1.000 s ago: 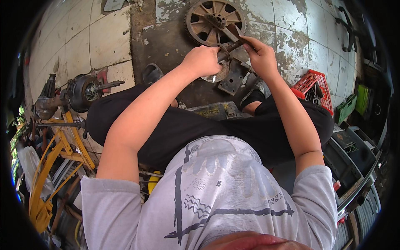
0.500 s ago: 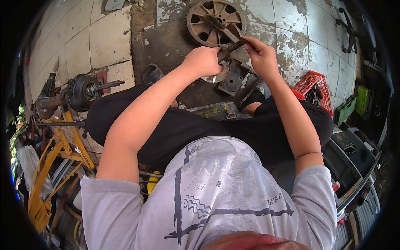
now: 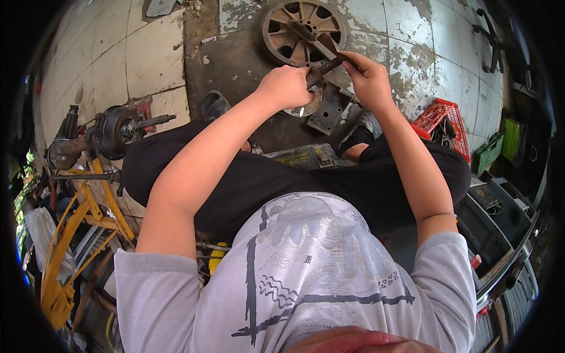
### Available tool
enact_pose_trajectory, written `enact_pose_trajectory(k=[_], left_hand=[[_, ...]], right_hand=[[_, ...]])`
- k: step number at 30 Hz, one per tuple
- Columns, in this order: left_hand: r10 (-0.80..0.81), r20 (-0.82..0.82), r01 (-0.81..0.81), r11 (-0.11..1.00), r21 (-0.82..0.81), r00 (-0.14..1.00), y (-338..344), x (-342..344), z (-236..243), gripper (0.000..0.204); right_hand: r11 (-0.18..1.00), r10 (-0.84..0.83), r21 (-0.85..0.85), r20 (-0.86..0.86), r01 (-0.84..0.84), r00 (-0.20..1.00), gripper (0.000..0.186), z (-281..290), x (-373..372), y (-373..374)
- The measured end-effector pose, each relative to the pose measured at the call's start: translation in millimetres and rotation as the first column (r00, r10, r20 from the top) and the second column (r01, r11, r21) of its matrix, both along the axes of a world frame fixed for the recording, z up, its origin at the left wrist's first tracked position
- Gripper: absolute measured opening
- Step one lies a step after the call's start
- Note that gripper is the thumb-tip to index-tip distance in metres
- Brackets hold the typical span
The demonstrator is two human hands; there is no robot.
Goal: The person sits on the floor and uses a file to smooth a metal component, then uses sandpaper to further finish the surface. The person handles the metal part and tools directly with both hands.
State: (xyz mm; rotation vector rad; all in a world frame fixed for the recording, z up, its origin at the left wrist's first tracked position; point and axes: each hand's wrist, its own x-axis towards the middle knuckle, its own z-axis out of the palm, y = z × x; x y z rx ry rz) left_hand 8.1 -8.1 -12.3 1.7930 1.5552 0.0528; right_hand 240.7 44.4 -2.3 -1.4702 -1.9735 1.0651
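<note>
I have the left hand (image 3: 286, 87) closed on a dark rod (image 3: 331, 66) at upper centre of the frame, and the right hand (image 3: 368, 75) pinching its far end, just below the toothed wheel (image 3: 315, 26). I judge this a steadying step; the next move calls for firm, even grips.

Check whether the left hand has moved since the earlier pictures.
No: the left hand shows no clear shift in any direction, judged against the toothed wheel on the floor.
</note>
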Motion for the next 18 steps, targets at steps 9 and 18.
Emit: enact_pose_trajectory(k=[9, 18], left_hand=[[0.01, 0.028, -0.01, 1.0, 0.004, 1.0, -2.9, -0.8, -2.5, 0.05], [0.001, 0.025, -0.001, 1.0, -0.001, 1.0, -1.1, -1.0, -2.7, 0.051]], right_hand=[[0.999, -0.015, -0.027, 0.077, 0.017, 0.997, 0.029, -7.5, 4.0, -0.3], [0.995, -0.045, -0.085, 0.055, 0.049, 0.997, 0.03, -10.8, 4.1, 0.7]])
